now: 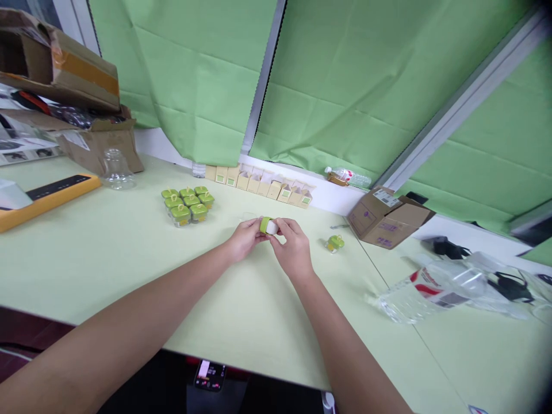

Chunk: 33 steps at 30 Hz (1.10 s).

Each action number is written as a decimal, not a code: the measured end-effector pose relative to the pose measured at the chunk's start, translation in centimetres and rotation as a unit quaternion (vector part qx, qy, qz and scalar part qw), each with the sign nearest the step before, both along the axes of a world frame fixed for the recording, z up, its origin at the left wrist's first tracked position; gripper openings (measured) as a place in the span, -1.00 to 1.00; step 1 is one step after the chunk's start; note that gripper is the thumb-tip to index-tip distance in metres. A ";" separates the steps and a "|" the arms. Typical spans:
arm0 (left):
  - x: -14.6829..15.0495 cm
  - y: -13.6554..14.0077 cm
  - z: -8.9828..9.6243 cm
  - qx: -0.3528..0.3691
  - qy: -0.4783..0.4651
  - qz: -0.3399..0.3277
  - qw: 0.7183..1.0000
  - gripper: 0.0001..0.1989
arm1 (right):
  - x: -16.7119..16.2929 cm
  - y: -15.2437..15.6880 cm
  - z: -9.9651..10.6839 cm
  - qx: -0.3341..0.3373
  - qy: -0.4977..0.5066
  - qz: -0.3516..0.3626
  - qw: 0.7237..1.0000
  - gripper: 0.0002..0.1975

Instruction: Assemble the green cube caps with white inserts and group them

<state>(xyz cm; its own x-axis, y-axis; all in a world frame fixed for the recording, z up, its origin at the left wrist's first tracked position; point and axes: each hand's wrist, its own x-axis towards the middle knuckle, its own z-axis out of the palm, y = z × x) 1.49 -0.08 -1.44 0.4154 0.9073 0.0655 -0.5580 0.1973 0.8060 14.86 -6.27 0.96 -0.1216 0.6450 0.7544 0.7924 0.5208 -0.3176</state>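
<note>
A small green lid with a whitish inner part is held up above the table, between both hands. My left hand is closed on its left side with the fingertips. From the right, my right hand pinches at the whitish side with thumb and fingers. Whether that whitish part is separate from the lid, I cannot tell. Just behind my left hand lies a faint clear plastic piece, partly hidden. To the right, a small clear jar with a green lid stands alone on the table.
Several green-lidded jars stand grouped at the left. A row of small beige boxes lines the back wall. A large clear bottle lies at the right, near an open cardboard box. A glass vessel stands far left.
</note>
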 end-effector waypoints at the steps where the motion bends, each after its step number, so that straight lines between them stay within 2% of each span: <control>1: 0.0 -0.1 0.0 0.000 0.001 0.003 1.000 -0.75 | 0.0 0.0 -0.1 -0.001 0.003 -0.001 1.000 -0.65; 7: 0.0 -0.2 0.1 0.009 0.009 0.008 1.000 -0.73 | 0.0 0.2 -0.1 -0.009 0.025 0.003 1.000 -0.66; 15: 0.1 -0.3 0.5 -0.024 0.010 0.028 0.999 -0.80 | -0.4 0.1 -0.1 0.000 0.024 -0.003 1.000 -0.65; 33: 0.0 -0.3 0.5 -0.027 0.003 0.018 0.999 -0.82 | -0.3 0.2 0.0 -0.011 0.017 0.009 1.000 -0.70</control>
